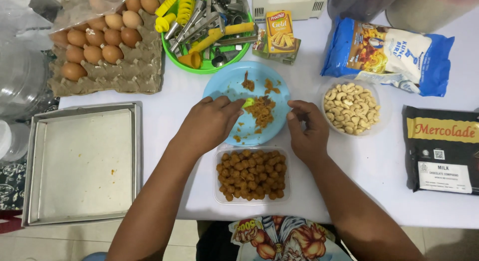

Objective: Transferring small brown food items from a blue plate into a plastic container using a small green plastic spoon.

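Note:
My left hand [209, 124] rests over the left side of a light blue plate [227, 84] and grips a small yellow-green tool [248, 102] whose tip touches a heap of brown filling [260, 111]. My right hand [308, 131] is at the plate's right edge with its fingers curled in; whether it holds a bit of filling is hidden. Just below the plate, a clear plastic tub [252, 175] holds several small brown balls.
A metal baking tray [82, 164] lies at the left. An egg carton [107, 44], a green bowl of utensils [204, 29], a small yellow box [279, 31], a bowl of cashews [351, 107], a blue bag [389, 56] and a black chocolate pack [441, 149] surround the plate.

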